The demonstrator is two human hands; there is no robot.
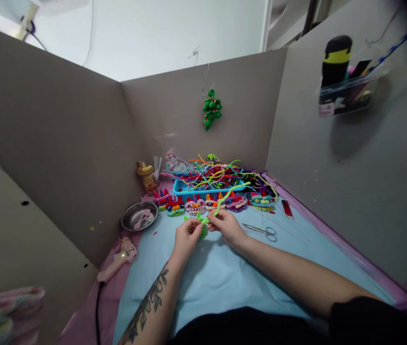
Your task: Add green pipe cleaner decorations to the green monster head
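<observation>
My left hand (189,235) is closed around a small bright green pipe-cleaner figure (202,233), mostly hidden by the fingers. Between the thumb and fingers of my right hand (226,227) is pinched a lime green pipe cleaner (227,195), whose free end rises toward the upper right. Both hands nearly meet above the blue mat (225,282). Behind them stands a row of colourful pipe-cleaner faces, among them a pink one (195,205) and a purple one (237,202). To the right of my right hand lie scissors (262,231).
A blue tray (181,189) heaped with pipe cleaners stands at the back. On the left are a metal bowl (129,218), a pink glue gun (119,261) with a cord, and a lidded cup (147,178). Grey panels enclose the table; a clear bin (347,96) hangs on the right one.
</observation>
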